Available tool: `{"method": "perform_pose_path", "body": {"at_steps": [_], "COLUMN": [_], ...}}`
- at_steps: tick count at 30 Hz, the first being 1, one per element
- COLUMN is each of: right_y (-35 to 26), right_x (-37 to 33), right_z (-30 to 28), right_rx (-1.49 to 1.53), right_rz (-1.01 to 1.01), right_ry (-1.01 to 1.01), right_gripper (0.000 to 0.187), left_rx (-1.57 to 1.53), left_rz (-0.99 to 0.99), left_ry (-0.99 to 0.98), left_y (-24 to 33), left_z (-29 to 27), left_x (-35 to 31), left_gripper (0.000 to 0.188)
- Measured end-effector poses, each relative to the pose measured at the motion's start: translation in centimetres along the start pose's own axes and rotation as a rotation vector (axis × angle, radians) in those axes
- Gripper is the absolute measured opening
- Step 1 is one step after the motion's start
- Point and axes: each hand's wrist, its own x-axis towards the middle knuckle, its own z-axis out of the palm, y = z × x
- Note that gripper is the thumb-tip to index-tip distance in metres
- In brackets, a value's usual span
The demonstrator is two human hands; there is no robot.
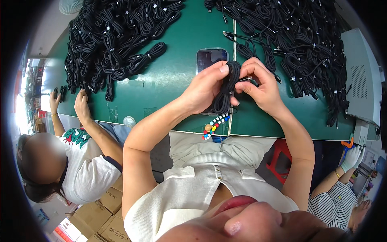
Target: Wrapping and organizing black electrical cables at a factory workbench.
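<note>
A coiled black cable [225,93], bundled lengthwise, is held up over the near part of the green table. My left hand [206,86] is closed around its left side, with the thumb near the top of the coil. At its right side, my right hand [260,82] pinches a cable end with a small metal plug [246,79] between thumb and fingers. Behind my hands lies a phone [212,56] in a clear case, partly hidden by them. A strap of colourful beads [213,128] hangs below the coil at the table's front edge.
Large piles of bundled black cables [109,40] [298,44] cover the far left and far right of the green table [169,97]. A co-worker [86,161] sits at the left, handling cables. Another person's gloved hands [351,158] show at right, below a grey metal box [358,76]. Cardboard boxes [94,213] stand lower left.
</note>
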Motion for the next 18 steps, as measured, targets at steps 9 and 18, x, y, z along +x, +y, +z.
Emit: {"method": "perform_pose_path", "body": {"at_steps": [9,18], "right_y": [-1.5,-0.7], "right_x": [0.8,0.9], "right_z": [-1.6,-4.4], "right_rx": [-0.181,0.083], "right_rz": [-0.156,-0.075], "right_ry": [0.103,0.302], "right_gripper": [0.015,0.011], "left_rx": [0.258,0.288], "left_rz": [-0.136,-0.109], "left_ry": [-0.237,-0.238], "left_y": [0.4,0.3], "left_z": [-0.3,0.7], "left_x": [0.2,0.2], "left_gripper": [0.046,0.044]}}
